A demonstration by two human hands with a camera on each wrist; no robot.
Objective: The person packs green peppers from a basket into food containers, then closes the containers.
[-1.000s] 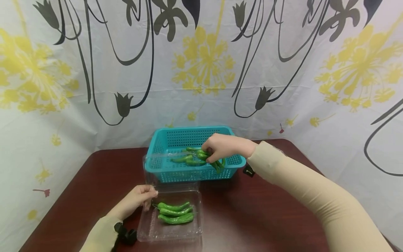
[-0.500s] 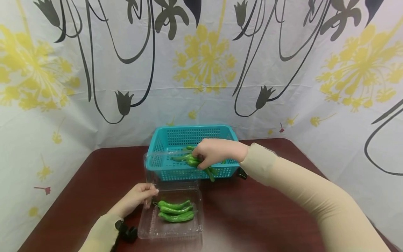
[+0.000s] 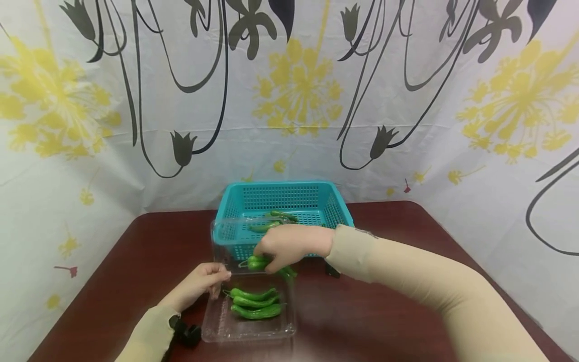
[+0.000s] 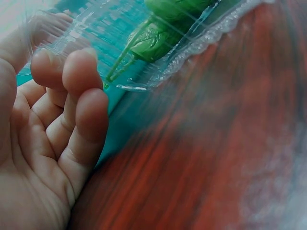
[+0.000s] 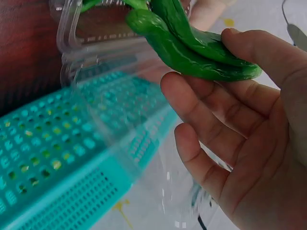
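Note:
In the head view my left hand (image 3: pixel 195 285) pinches the left side of a clear plastic clamshell box (image 3: pixel 248 332). Its lid stands up at the back, against the basket. The left wrist view has my curled fingers (image 4: pixel 86 115) at the clear plastic, with green peppers seen through it. Three green peppers (image 3: pixel 256 311) lie side by side in the box's base. Above the back of the base, my right hand (image 3: pixel 294 245) grips a small bunch of green peppers (image 5: pixel 192 52) between thumb and fingers. Exactly how many it holds is partly hidden.
Behind the box stands a turquoise perforated basket (image 3: pixel 281 187) with several more green peppers (image 3: pixel 264 227) inside. Everything rests on a dark red-brown table (image 3: pixel 362 311). A patterned white cloth (image 3: pixel 289 151) hangs behind it.
My right hand has come from over the basket, forward and left, to the back of the box, bringing the peppers along. The left hand has kept its place at the box.

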